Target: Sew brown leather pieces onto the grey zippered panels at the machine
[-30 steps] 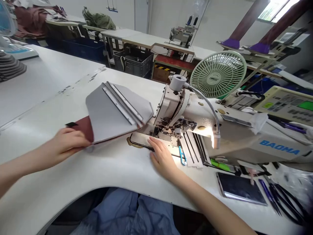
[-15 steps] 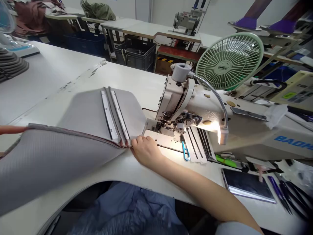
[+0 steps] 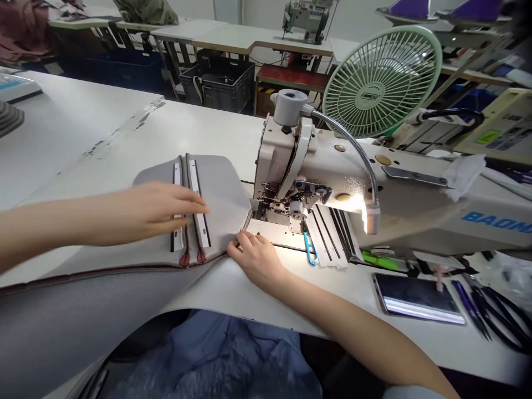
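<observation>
A large grey sewn fabric panel (image 3: 226,191) lies on the white table and hangs over its front edge at the left. Two white strips (image 3: 200,213) with slots run along a double seam across it. My left hand (image 3: 166,208) reaches over these strips with its fingers stretched out, slightly blurred; whether it touches the fabric I cannot tell. My right hand (image 3: 257,255) has its fingers closed on the fabric's near edge, just left of the sewing machine (image 3: 286,160). The fabric's right corner lies close to the machine's needle area.
Blue thread snips (image 3: 310,249) lie beside the machine bed, near several dark strips (image 3: 326,235) on white backing. Farther right are a green-handled tool (image 3: 380,260), a phone (image 3: 419,299) and black scissors (image 3: 499,316). A green fan (image 3: 382,83) stands behind the machine.
My left hand has left the fabric's left edge and moved right, over the white strips. The raised near flap has dropped lower. My right hand stays at the edge.
</observation>
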Motion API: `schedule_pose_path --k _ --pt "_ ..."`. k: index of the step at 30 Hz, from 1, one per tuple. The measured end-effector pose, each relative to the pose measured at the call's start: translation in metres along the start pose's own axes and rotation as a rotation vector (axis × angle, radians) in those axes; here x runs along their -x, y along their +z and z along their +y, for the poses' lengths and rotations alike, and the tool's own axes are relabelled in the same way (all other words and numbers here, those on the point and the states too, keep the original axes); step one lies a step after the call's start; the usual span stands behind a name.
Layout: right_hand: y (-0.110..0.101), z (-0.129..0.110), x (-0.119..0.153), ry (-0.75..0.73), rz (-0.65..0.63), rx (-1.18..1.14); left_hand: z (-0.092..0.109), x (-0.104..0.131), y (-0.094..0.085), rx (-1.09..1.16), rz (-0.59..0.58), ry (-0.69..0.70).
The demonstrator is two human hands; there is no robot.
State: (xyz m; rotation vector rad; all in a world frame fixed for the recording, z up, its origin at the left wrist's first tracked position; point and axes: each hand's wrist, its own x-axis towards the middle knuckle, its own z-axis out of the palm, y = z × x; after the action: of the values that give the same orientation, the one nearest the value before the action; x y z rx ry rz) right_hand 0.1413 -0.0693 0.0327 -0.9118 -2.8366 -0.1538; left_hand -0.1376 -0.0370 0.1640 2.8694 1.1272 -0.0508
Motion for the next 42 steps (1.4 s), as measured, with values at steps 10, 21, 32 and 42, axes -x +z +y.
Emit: schedule_pose_path --k 10,21,32,42 --pt "0.004 0.023 0.027 0.001 0.079 0.017 0.027 -0.115 0.088 0.044 -0.099 0.088" --pt "0.005 0.029 0.032 0.052 0.085 -0.034 0.036 -0.126 0.087 0.070 -0.123 0.038" --pt "-0.030 0.099 0.063 0.780 -0.119 0.092 0.074 -0.118 0.049 0.114 -0.386 -0.009" --pt "-0.085 0.077 0.125 0.900 -0.258 -0.135 0.081 -0.112 0.067 0.099 -0.332 0.035"
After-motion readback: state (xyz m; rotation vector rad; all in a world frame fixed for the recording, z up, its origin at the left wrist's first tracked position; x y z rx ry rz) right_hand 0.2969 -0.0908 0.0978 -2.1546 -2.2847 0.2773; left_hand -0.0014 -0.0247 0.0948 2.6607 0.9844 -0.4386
